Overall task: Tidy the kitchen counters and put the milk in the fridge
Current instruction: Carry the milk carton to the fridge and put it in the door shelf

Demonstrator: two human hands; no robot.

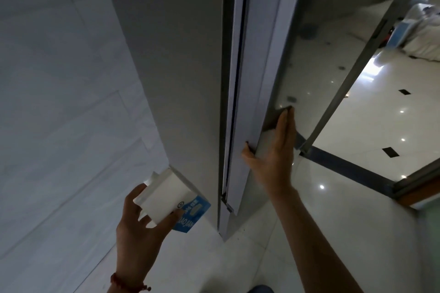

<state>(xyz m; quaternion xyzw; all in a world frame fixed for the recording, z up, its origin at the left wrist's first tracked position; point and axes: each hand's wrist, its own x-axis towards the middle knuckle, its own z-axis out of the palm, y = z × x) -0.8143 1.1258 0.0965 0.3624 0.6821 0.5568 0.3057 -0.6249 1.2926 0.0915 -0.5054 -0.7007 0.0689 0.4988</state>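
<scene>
A white and blue milk carton [172, 200] is low in the picture, tilted, beside the grey fridge's side wall [171, 54]. My left hand [140, 223] grips the carton from below, thumb and fingers round its white top end. My right hand [273, 152] lies on the edge of the glossy fridge door [316, 59], fingers straight along the door front and the thumb hooked round the door's edge. A narrow dark gap shows between the door and the fridge body; the inside is hidden.
A pale tiled wall [59, 90] fills the left. Glossy white floor tiles [371, 121] with small black insets spread to the right beyond a metal door frame [345, 93] and its dark threshold strip. White bags lie at the far right.
</scene>
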